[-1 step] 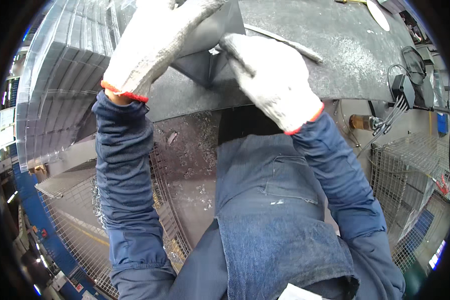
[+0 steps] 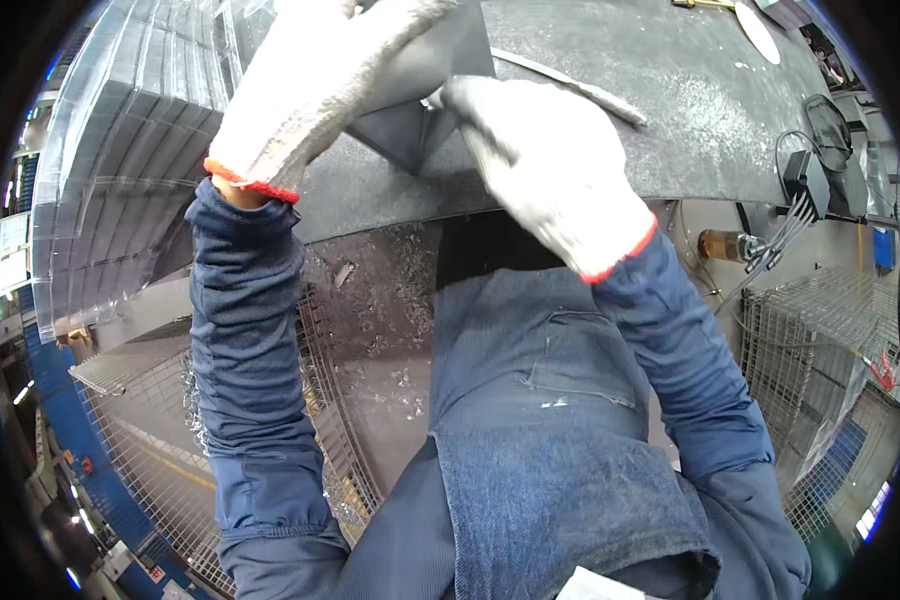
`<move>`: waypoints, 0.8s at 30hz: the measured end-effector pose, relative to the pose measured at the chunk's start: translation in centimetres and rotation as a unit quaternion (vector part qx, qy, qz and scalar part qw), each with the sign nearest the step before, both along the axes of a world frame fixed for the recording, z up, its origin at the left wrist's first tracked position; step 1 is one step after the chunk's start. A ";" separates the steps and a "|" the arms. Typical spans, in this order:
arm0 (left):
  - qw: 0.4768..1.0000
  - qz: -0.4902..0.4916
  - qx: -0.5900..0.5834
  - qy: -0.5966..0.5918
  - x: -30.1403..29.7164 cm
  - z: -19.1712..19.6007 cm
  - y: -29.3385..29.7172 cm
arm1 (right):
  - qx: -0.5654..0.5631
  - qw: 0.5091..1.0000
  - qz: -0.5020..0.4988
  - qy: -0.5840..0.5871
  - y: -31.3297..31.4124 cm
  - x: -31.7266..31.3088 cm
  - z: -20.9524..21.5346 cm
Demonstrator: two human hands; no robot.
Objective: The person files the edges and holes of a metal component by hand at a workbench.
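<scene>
My left hand (image 2: 315, 85), in a white knit glove with a red cuff, is closed on a grey angular sheet-metal part (image 2: 410, 130) at the top of the view. One corner of the part points down toward the near edge of the grey worktable (image 2: 690, 170). My right hand (image 2: 545, 150), gloved alike, is beside the part's right side with its fingers curled together. A small bright bit shows at its fingertips, too little to name. Behind that hand a long thin strip-like tool (image 2: 580, 85) lies on the table.
Tall stacks of grey flat-sided metal parts (image 2: 120, 150) stand at the left. Wire mesh baskets (image 2: 160, 450) are below on both sides. A black box with cables (image 2: 808, 180) is at the table's right edge, near a brown bottle (image 2: 725, 245). Pale dust and shavings lie about.
My right hand has shifted slightly down and to the right along the metal part. My left hand and the part stay nearly in place.
</scene>
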State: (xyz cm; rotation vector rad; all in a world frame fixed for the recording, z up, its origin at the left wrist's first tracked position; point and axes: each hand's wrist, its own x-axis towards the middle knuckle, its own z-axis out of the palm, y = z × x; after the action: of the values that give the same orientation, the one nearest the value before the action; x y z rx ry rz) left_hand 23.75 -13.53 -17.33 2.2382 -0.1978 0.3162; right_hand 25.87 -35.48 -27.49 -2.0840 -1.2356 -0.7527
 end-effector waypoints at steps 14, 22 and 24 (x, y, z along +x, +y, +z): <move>0.969 0.078 0.185 -0.142 -0.9 -1.5 1.2 | 0.066 0.988 -0.011 0.139 -0.9 0.3 0.5; 0.926 0.287 -0.142 -0.202 -6.4 -11.6 -5.8 | 0.059 0.973 -0.034 0.220 -0.9 0.5 1.9; 0.923 0.295 -0.123 -0.216 -6.4 -8.9 -5.2 | 0.107 0.965 0.026 0.240 -0.9 0.7 2.0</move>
State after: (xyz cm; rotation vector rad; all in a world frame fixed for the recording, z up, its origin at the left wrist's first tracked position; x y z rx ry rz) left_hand 17.33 -18.69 -26.28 1.9052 0.2851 1.0992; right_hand 26.58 -36.42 -25.44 -1.8947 -0.8919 -0.3093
